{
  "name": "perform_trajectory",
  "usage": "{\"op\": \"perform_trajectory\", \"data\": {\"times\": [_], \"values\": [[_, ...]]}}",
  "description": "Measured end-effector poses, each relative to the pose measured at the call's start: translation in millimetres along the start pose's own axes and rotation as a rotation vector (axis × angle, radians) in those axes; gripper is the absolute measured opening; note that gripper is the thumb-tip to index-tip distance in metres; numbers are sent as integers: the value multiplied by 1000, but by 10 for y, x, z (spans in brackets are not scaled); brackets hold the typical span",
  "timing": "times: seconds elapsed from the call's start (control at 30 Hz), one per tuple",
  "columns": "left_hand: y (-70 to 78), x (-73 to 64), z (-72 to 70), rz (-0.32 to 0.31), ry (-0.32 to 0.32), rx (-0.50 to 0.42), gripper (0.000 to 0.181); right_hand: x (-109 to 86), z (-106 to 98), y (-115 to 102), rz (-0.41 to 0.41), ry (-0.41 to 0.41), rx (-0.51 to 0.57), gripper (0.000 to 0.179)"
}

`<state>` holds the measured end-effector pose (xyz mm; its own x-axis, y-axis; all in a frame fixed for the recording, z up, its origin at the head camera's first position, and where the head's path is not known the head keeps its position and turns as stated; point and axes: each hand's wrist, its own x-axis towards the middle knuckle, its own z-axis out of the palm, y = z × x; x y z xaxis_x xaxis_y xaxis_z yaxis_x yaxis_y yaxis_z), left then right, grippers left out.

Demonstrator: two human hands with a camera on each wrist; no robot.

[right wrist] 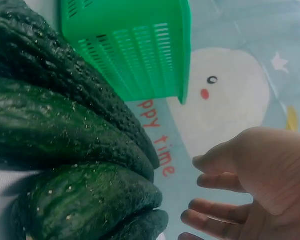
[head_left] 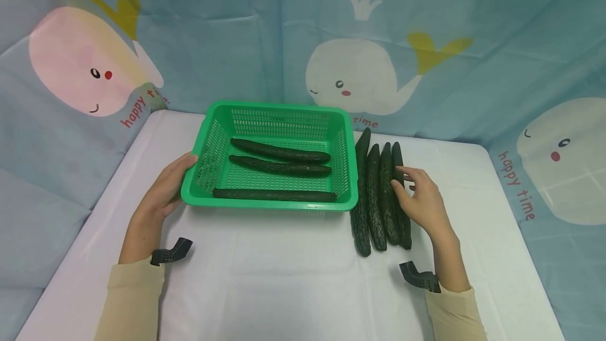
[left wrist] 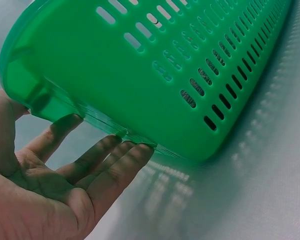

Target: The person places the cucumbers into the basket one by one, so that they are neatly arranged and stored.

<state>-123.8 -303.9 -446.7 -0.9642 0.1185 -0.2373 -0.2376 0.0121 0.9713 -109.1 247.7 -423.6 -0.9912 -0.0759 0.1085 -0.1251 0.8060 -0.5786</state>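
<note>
A green plastic basket with slotted walls stands on the table. Three long dark-green cucumbers lie crosswise in it. My left hand holds the basket's left end, thumb at the rim; in the left wrist view its fingertips touch the outer wall. Several more cucumbers lie side by side, lengthwise, just right of the basket. Over the rightmost of these hovers my right hand, thumb and fingers spread apart. In the right wrist view a gap separates that hand from the bumpy cucumbers.
White cloth covers the table. Behind and at both sides hangs a blue curtain printed with whales. Dark wrist-worn devices sit on both wrists at the beige sleeve cuffs.
</note>
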Motion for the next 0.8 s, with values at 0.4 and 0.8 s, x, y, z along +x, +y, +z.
{"op": "perform_trajectory", "data": {"times": [0.4,0.8], "values": [[4,-4,5,-3,3,-6,80,35,52,145,45,-67,-22,51],[1,1,5,5,-1,-2,80,48,84,239,95,-110,-50,59]]}}
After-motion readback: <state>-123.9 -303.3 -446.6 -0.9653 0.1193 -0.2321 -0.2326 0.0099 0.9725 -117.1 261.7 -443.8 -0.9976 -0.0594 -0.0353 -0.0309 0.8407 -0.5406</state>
